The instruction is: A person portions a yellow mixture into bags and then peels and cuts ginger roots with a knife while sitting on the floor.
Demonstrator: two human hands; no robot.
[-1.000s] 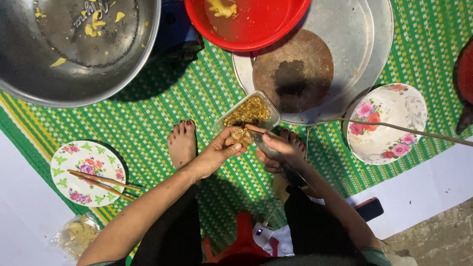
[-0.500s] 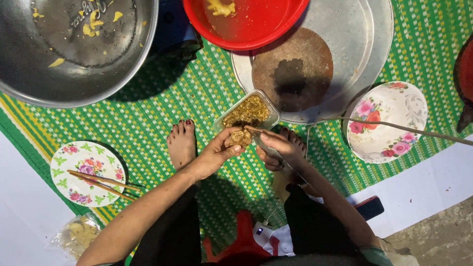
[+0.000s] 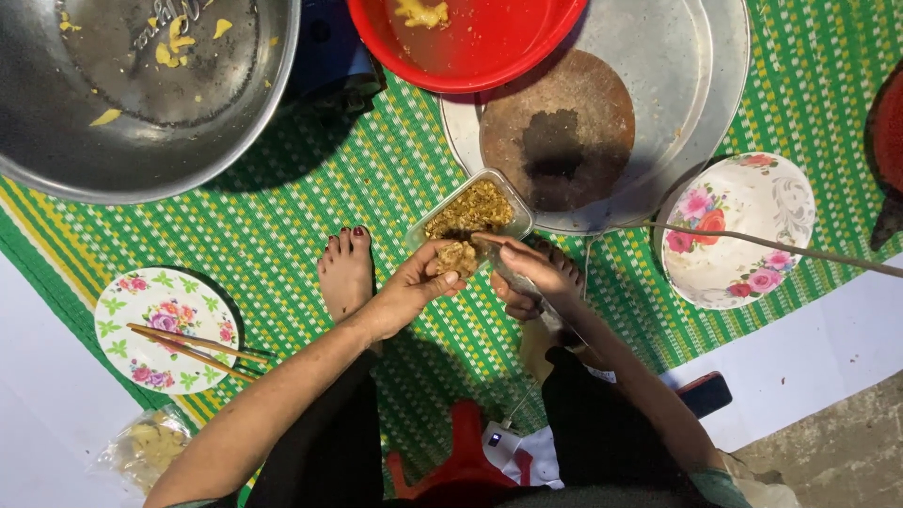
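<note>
A green woven floor mat (image 3: 282, 216) carries everything here, and a clear plastic container (image 3: 470, 209) of yellow-brown filling sits at its middle. Just below the container, the left hand (image 3: 414, 282) cups a lump of filling (image 3: 455, 257), fingers curled around it. The right hand (image 3: 536, 273) pinches something thin against the lump; what it is cannot be told. The filling looks soft, crumbly and light, best cradled from beneath. Above the container lies a metal tray (image 3: 696, 85); right of it, a flowered bowl (image 3: 743, 226).
</note>
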